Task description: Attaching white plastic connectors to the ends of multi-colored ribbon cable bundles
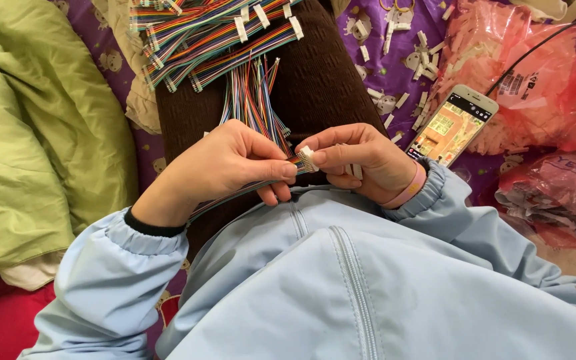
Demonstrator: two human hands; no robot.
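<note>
Fingers of the left hand (225, 167) pinch a rainbow ribbon cable (251, 107); right hand (361, 163) fingers grip the white connector (309, 157) at its end.

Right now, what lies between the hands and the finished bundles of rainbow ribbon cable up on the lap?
In the head view, loose multicoloured wires fan across the brown lap, between the hands and the bundles.

I take this for a home, piecework done on a bed: a green quilt (28, 147) lies left of my fingers (287, 170), a purple cartoon-print bedsheet (375, 60) beyond them, and a smartphone (453, 125) beside pink plastic bags (541, 87) to their right.
</note>
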